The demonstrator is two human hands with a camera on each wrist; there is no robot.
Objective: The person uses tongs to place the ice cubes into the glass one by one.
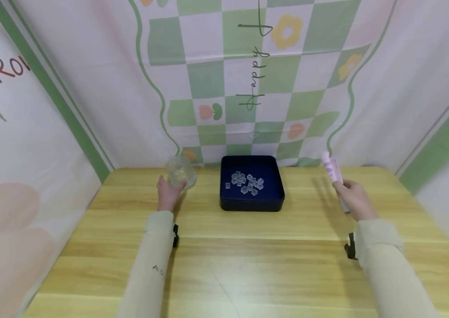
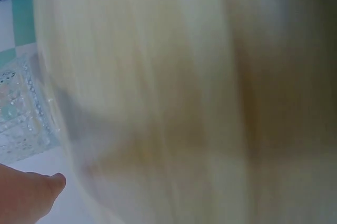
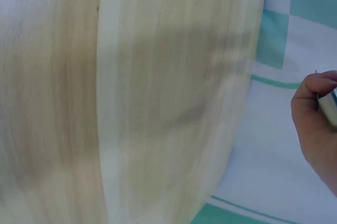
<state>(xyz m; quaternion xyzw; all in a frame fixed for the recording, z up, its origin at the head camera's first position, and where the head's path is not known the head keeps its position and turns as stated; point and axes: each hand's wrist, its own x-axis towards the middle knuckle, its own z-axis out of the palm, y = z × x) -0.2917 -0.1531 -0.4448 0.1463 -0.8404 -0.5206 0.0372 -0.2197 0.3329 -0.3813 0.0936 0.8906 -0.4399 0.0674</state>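
At the back left of the table a clear, textured glass [image 1: 180, 170] stands, and my left hand [image 1: 170, 193] reaches to it with thumb and fingers spread. In the left wrist view the thumb [image 2: 45, 190] shows apart from the glass [image 2: 21, 111]; the other fingers are hidden there. On the right, my right hand [image 1: 355, 198] grips pale pink tongs [image 1: 332, 170] above the table, their two arms pointing up and away. Only the end of the tongs [image 3: 329, 108] shows in the right wrist view, inside the curled fingers.
A dark blue square tray [image 1: 251, 205] sits at the back middle of the table, with several clear cubes [image 1: 250, 183] in it. The wooden table [image 1: 248, 265] ends against a patterned cloth [image 1: 244, 79], and more cloth hangs on both sides.
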